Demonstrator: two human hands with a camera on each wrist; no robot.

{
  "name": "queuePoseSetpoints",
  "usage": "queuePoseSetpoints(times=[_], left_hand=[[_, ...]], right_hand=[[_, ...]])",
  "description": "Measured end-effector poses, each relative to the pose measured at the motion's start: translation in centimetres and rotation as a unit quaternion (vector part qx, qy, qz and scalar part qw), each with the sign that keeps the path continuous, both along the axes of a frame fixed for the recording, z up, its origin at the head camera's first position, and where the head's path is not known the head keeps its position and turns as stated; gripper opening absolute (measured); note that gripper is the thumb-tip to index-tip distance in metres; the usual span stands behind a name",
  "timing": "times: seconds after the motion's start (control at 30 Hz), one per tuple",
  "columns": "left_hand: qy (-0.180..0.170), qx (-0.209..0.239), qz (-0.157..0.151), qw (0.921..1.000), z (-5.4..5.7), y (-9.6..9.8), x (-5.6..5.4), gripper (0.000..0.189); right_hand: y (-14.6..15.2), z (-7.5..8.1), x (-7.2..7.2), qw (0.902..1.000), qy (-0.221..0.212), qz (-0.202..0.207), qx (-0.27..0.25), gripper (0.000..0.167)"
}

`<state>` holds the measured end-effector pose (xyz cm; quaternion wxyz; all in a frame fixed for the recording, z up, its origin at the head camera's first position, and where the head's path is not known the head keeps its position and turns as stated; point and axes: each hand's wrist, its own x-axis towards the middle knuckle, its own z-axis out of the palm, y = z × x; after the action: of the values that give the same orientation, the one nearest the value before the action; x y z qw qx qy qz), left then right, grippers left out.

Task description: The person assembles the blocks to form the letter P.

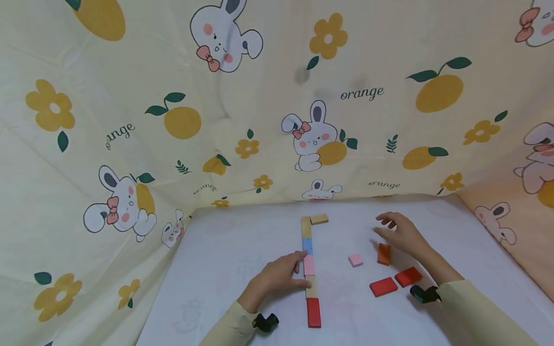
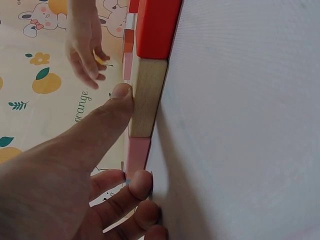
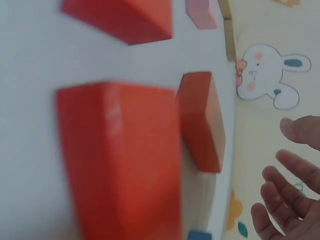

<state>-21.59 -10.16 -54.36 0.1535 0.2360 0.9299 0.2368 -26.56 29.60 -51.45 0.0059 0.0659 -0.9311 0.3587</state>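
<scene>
A straight row of flat blocks runs away from me: a red block (image 1: 313,313), a wooden block (image 1: 312,292), a pink block (image 1: 308,265), a blue block (image 1: 307,245) and another wooden block (image 1: 306,228). My left hand (image 1: 276,276) is at the row's left side. Its thumb touches the nearer wooden block, while the index fingertip reaches the blue one. Above the table, just beyond an orange block (image 1: 384,254), my right hand (image 1: 401,234) hovers with fingers loosely spread, holding nothing. In the left wrist view, the thumb lies against the wooden block (image 2: 149,97).
One more wooden block (image 1: 319,219) lies crosswise at the row's far end. Right of the row are a small pink block (image 1: 356,260) and two red blocks (image 1: 383,287). A printed cloth (image 1: 268,86) hangs behind the white table (image 1: 225,235).
</scene>
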Motion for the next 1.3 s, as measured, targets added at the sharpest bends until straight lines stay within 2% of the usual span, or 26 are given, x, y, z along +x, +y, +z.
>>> queuePoseSetpoints(times=[0.23,0.67,1.07,1.3], left_hand=[[0.003,-0.001,-0.006,1.0,-0.2,0.0,-0.1,0.092],[0.005,-0.002,-0.006,1.0,-0.1,0.1,0.0,0.093],[0.011,-0.002,-0.004,0.9999,-0.2,-0.1,0.0,0.092],[0.017,0.004,-0.005,0.9998,-0.4,-0.1,0.0,0.091]], right_hand=[[1.9,-0.7,1.8,0.9985,0.003,-0.05,0.021,0.054],[5.1,-1.9,4.5,0.9946,-0.004,-0.101,0.019,0.065],[6.1,-2.2,5.0,0.989,-0.045,-0.138,0.031,0.075],[6.4,-2.7,4.5,0.9879,-0.053,-0.138,0.046,0.076]])
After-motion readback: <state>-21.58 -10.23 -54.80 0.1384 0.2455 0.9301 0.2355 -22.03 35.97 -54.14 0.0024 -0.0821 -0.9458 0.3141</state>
